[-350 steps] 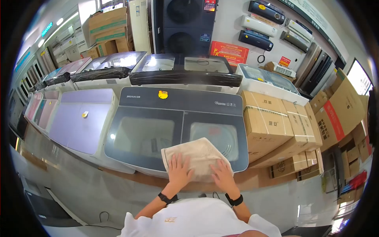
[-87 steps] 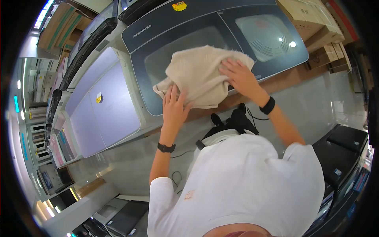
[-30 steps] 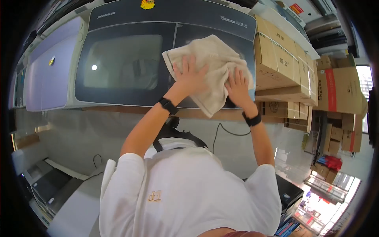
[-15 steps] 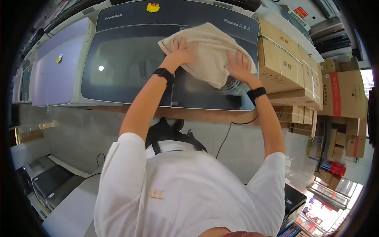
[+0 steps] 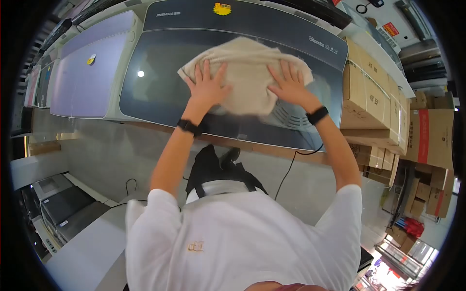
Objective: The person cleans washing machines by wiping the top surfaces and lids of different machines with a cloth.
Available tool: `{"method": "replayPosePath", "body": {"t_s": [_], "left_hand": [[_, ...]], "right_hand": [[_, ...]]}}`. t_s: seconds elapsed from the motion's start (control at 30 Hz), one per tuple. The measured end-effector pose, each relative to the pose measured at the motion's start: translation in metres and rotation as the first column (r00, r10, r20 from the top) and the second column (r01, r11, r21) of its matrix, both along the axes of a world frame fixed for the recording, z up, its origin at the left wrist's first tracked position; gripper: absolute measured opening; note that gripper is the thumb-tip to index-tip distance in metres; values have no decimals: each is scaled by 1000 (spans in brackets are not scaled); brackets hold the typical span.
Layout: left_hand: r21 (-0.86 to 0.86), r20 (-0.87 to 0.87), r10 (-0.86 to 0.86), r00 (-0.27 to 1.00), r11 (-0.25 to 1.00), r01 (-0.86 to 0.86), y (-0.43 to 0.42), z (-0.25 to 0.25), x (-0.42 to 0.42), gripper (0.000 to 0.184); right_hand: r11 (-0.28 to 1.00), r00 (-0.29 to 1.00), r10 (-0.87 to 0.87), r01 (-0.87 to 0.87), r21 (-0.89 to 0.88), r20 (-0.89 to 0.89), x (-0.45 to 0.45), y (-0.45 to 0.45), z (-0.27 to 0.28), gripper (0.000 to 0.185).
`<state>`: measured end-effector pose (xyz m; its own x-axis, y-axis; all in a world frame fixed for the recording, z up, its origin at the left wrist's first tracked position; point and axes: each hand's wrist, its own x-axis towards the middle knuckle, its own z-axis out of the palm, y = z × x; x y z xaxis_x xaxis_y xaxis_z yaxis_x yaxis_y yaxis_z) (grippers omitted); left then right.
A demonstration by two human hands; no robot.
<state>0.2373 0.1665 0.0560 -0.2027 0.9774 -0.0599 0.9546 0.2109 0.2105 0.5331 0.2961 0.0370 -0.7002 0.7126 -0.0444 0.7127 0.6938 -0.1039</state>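
Observation:
A beige cloth lies spread over the dark glossy lid of a washing machine. Flat on the cloth's left part, with fingers spread, rests my left hand. My right hand presses on its right part, fingers also stretched out. Both palms face down, and neither hand grips the fabric. A yellow sticker is on the machine's back panel. Curved slots show through the lid below my right hand.
A lilac-lidded machine stands at the left. Stacked cardboard boxes are close against the right side. A black cable hangs from the front edge to the floor. More cartons stand farther right.
Both hands and the cloth have slid left across the lid, and the cloth lies wider. My view has shifted, so the machine appears farther right and slightly lower.

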Motion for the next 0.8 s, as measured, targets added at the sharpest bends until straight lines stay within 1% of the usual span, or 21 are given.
{"method": "replayPosePath", "body": {"t_s": [0.03, 0.13, 0.2, 0.27, 0.3, 0.37, 0.4, 0.47, 0.5, 0.57, 0.6, 0.67, 0.7, 0.73, 0.77, 0.8], "left_hand": [[-33, -5, 40, 999, 999, -40, 6, 0, -7, 77], [65, 51, 150, 987, 986, -153, -14, -20, -26, 76], [153, 23, 171, 985, 973, -172, -67, -22, -26, 74], [258, 39, 183, 982, 948, -187, -128, -22, -26, 71], [301, 53, 189, 981, 933, -196, -149, -20, -31, 69], [366, 111, 215, 970, 899, -241, -170, -36, -57, 67], [377, 147, 239, 960, 884, -277, -189, -45, -63, 66], [447, 171, 315, 933, 820, -359, -185, -37, -91, 56], [480, 201, 359, 911, 775, -411, -177, -42, -110, 53], [636, 279, 427, 860, 588, -499, -160, -62, -165, 48], [634, 425, 405, 810, 506, -585, -154, -68, -190, 47], [577, 674, 319, 667, 336, -744, -152, -77, -222, 44], [419, 845, 202, 496, 326, -847, -158, -84, -220, 44], [257, 952, 70, 296, 335, -906, -160, -90, -221, 43], [99, 995, -67, 80, 369, -924, -160, -95, -226, 42], [22, 996, -85, -7, 336, -942, -160, -96, -221, 42]], "right_hand": [[998, 998, -56, 56, -6, 16, -29, -2, 1, 75], [993, 967, 118, -107, -58, 227, -98, -48, 16, 74], [951, 952, 296, -302, 64, 80, -111, -114, 5, 70], [942, 922, 335, -330, 58, -194, -108, -177, -6, 68], [961, 947, 274, -274, 22, -168, -112, -199, 0, 67], [979, 977, 196, -200, -39, -89, -130, -217, 18, 65], [979, 974, 199, -204, -29, -108, -145, -218, 19, 65], [981, 970, 192, -196, -7, -151, -186, -214, 14, 66], [979, 969, 199, -202, -7, -146, -212, -212, 15, 66], [975, 965, 221, -223, 2, -138, -276, -213, 18, 67], [972, 962, 234, -233, 26, -142, -307, -214, 14, 68], [967, 955, 255, -249, 58, -153, -355, -224, 3, 70], [965, 953, 260, -255, 57, -155, -366, -234, 4, 69], [966, 951, 259, -252, 62, -167, -381, -241, 5, 69], [968, 951, 249, -240, 71, -186, -394, -245, 4, 69], [963, 949, 269, -264, 51, -166, -397, -249, 2, 68]]}}
